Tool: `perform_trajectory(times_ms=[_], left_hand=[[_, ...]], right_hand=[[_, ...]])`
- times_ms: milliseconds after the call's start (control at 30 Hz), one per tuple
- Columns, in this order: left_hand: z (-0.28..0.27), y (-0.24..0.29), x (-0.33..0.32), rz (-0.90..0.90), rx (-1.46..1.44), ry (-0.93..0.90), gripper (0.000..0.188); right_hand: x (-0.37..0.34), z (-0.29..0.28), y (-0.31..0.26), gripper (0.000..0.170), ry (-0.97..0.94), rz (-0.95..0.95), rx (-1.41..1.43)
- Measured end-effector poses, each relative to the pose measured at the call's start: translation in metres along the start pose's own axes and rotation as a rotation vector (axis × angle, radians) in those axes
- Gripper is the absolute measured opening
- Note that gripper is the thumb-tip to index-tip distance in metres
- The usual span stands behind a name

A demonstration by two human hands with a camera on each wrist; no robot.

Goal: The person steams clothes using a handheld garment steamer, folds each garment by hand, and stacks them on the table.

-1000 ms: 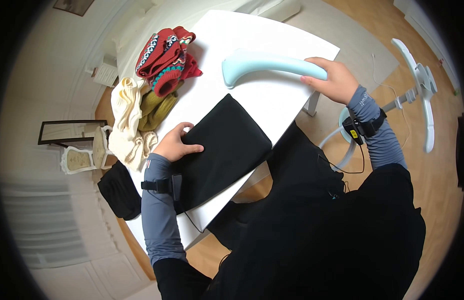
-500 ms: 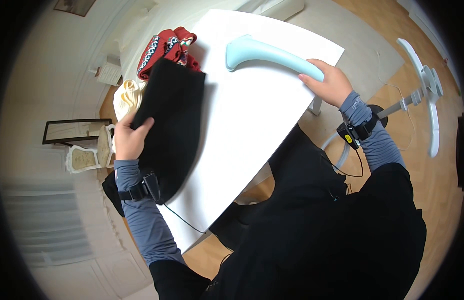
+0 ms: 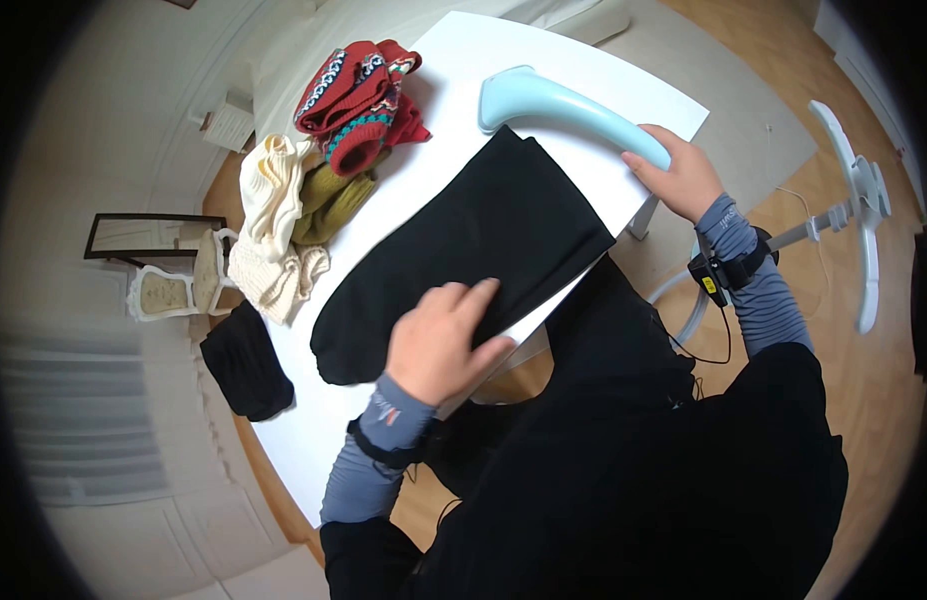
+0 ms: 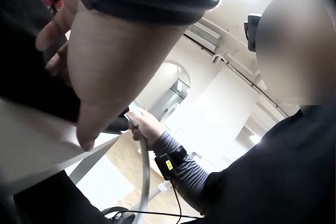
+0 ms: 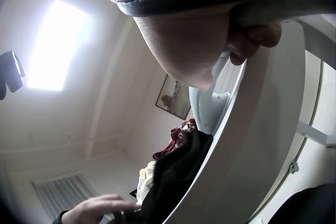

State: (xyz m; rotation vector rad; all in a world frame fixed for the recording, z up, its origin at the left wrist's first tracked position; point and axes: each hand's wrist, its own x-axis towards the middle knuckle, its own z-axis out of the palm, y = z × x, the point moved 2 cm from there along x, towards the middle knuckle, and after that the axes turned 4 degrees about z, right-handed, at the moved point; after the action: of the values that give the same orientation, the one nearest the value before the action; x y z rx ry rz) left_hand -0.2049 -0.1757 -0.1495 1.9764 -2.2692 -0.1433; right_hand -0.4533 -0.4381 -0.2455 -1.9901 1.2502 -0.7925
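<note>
A black folded cloth lies slantwise on the white table, one end at the table's near edge. Over its near side is my left hand, fingers spread and relaxed; whether they touch the cloth I cannot tell. My right hand grips the handle end of a pale blue steamer head, its wide end resting at or just over the table beyond the cloth. In the right wrist view the steamer head appears beside the black cloth.
Along the table's left side lie a red patterned knit, an olive knit and cream knits. Another black folded cloth sits at the left edge. A stand with a pale hanger top is on the right, by the floor.
The black cloth, lifted at the left half a second ago, now lies across the table's middle. My left hand has moved right and let it go. My right hand still holds the steamer.
</note>
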Motion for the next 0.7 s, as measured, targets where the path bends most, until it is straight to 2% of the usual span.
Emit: perform_trajectory(times_ms=[167, 300, 367, 400, 433, 500, 533, 567, 633, 667, 700], left_hand=[[-0.026, -0.081, -0.056, -0.331, 0.135, 0.309, 0.043], [-0.014, -0.168, -0.135, -0.653, 0.273, 0.352, 0.060], [0.002, -0.206, -0.174, -0.890, 0.135, 0.325, 0.071], [0.001, -0.207, -0.180, -0.992, 0.028, 0.312, 0.079], [0.001, -0.207, -0.184, -0.999, 0.027, 0.317, 0.079], [0.010, -0.204, -0.192, -1.240, -0.505, 0.233, 0.083], [0.012, -0.204, -0.193, -1.246, -0.555, 0.243, 0.077], [0.014, -0.208, -0.196, -1.252, -0.560, 0.254, 0.077], [0.024, -0.223, -0.203, -1.182, -0.780, 0.305, 0.081], [0.034, -0.237, -0.208, -1.129, -0.845, 0.354, 0.070], [0.031, -0.236, -0.206, -1.128, -0.852, 0.369, 0.070]], right_hand=[[0.002, 0.001, 0.000, 0.051, -0.021, -0.008, 0.038], [0.002, -0.004, -0.002, 0.052, -0.010, -0.008, 0.049], [0.001, -0.010, -0.003, 0.051, 0.006, 0.016, 0.067], [0.001, -0.015, -0.007, 0.052, 0.006, 0.032, 0.058], [0.001, -0.017, -0.006, 0.052, 0.002, 0.025, 0.057], [0.002, -0.024, -0.006, 0.054, 0.119, -0.050, 0.055], [0.001, -0.030, -0.011, 0.054, 0.108, -0.054, 0.057], [0.001, -0.034, -0.015, 0.054, 0.104, -0.066, 0.055], [0.000, -0.040, -0.025, 0.053, 0.016, -0.115, 0.083], [-0.002, -0.042, -0.032, 0.050, -0.022, -0.144, 0.081], [-0.002, -0.045, -0.041, 0.050, -0.022, -0.159, 0.076]])
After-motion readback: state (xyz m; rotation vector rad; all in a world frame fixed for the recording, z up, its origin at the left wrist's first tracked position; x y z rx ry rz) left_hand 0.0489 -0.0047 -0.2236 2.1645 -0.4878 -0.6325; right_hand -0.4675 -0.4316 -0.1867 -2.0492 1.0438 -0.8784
